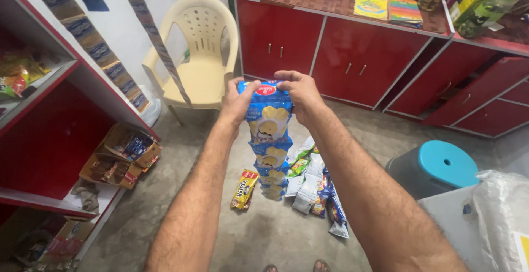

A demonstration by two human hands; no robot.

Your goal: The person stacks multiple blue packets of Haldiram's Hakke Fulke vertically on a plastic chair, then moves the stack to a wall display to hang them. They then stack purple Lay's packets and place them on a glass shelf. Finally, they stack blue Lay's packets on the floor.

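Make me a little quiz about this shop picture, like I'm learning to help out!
1. True or false: both hands hold the top of the hanging strip of blue snack packets.
2. What stands nearest the cream plastic chair? A) the red cabinet doors B) the grey stool with a blue top C) the green-lidded plastic jar
3. Fill in: the yellow snack packet lies on the ____.

Key:
1. True: the left hand and right hand grip the top packet.
2. A
3. floor
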